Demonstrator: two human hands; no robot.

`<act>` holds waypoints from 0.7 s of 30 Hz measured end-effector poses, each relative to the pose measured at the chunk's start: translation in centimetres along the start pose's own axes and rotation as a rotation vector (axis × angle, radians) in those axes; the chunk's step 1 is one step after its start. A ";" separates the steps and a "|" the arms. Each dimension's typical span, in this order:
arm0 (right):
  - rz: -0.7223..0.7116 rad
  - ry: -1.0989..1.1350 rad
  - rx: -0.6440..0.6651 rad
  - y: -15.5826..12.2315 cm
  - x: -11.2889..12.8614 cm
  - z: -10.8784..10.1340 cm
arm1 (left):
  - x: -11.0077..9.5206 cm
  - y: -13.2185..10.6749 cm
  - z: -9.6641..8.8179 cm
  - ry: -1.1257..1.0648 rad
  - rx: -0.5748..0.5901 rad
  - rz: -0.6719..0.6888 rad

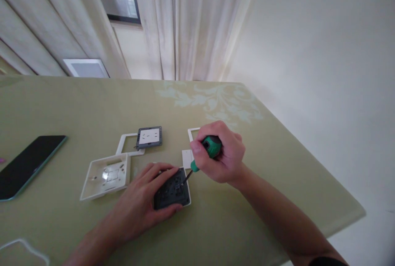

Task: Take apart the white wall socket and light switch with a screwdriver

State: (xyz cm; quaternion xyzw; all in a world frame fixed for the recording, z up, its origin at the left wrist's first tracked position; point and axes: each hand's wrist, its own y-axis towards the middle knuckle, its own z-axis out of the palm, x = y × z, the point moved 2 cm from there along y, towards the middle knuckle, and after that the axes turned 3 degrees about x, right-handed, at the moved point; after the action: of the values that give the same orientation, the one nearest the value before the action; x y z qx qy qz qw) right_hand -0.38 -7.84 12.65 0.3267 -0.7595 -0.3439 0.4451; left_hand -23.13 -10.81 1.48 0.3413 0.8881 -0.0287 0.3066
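Observation:
My right hand (pixel 220 150) is wrapped around the green and black handle of a screwdriver (pixel 194 166). The screwdriver's tip meets the dark back of a wall switch (pixel 173 192), which has a white rim. My left hand (pixel 148 198) grips that switch from its left side, fingers along the far edge and thumb along the near one. Left of it lies an open white mounting box (pixel 106 177). Behind the box, a socket module (pixel 149 136) with a white face partly overlaps a white frame (pixel 121 144). Part of a white plate (pixel 187 159) shows beyond the switch.
Another white frame (pixel 190 134) is partly hidden behind my right hand. A dark-screened phone (pixel 31 167) lies at the left, with a white cable (pixel 26 243) near the front. The green tablecloth (pixel 262 208) reaches the table's right edge, beside a wall. Curtains (pixel 197 23) hang behind.

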 end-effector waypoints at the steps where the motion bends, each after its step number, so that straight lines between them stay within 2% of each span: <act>1: 0.012 0.004 0.000 -0.1 -0.3 0.2 | 0.0 0.0 0.1 0.002 -0.002 0.005; 7: 0.053 0.029 0.037 -0.5 -0.8 0.7 | 0.2 -0.2 0.4 -0.022 -0.020 0.012; 12: -0.064 0.035 0.075 -0.5 -0.4 0.5 | 0.4 -0.2 0.6 -0.043 -0.015 0.010; 17: -0.091 0.072 0.060 -0.5 -0.6 0.7 | 0.4 -0.3 0.6 -0.070 -0.013 0.007; 19: -0.111 0.138 0.116 -0.3 -0.6 0.7 | 0.3 -0.3 0.6 -0.081 -0.019 0.014; 21: -0.133 0.229 0.254 -0.1 -0.3 0.4 | 0.3 -0.3 0.5 -0.093 -0.022 0.023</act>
State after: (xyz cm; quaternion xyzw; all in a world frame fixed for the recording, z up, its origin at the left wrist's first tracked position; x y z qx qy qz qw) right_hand -0.57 -7.52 12.29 0.4671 -0.7179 -0.2343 0.4599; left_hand -23.19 -11.05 0.86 0.3464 0.8691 -0.0313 0.3516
